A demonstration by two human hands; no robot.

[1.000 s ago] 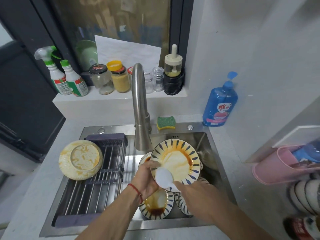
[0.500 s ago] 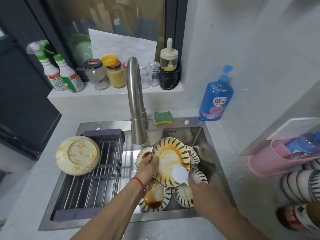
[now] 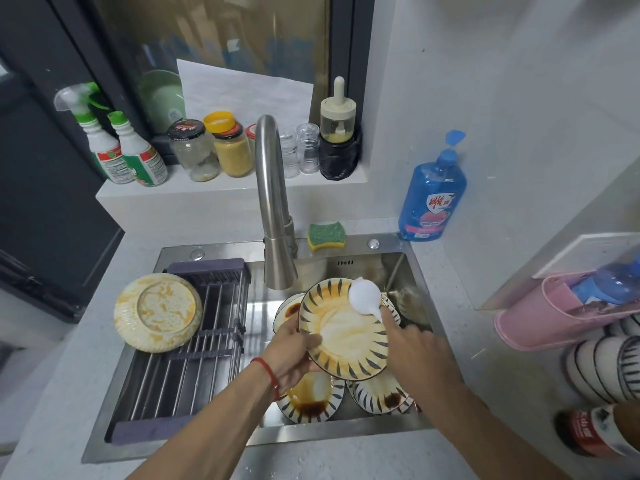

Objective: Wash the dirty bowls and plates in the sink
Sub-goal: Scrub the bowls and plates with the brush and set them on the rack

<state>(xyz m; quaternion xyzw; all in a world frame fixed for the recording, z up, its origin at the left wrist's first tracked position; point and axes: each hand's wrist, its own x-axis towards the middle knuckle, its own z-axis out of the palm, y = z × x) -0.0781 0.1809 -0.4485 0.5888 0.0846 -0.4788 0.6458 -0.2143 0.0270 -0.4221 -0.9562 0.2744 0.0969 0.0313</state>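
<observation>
My left hand (image 3: 292, 351) grips the left rim of a blue-striped plate (image 3: 341, 336) smeared with orange sauce, held tilted above the sink (image 3: 412, 271). My right hand (image 3: 414, 344) holds a white round-headed scrubber (image 3: 363, 296) whose head lies on the plate's upper right rim. Under the held plate lie more striped dishes with brown sauce: one at the front (image 3: 311, 401), one to its right (image 3: 381, 396), and one behind (image 3: 287, 308). An upturned cream plate (image 3: 157, 311) with orange smears rests on the drying rack (image 3: 194, 368).
The faucet (image 3: 273, 202) hangs just behind the held plate. A green-yellow sponge (image 3: 326, 234) sits on the sink's back ledge, a blue soap bottle (image 3: 431, 195) to its right. Jars and spray bottles (image 3: 121, 147) line the windowsill. A pink holder (image 3: 554, 317) and stacked bowls (image 3: 602, 365) stand at right.
The scrubber has swept from the plate's lower middle up to its upper right rim. The plate's centre now looks paler, with the sauce smeared around.
</observation>
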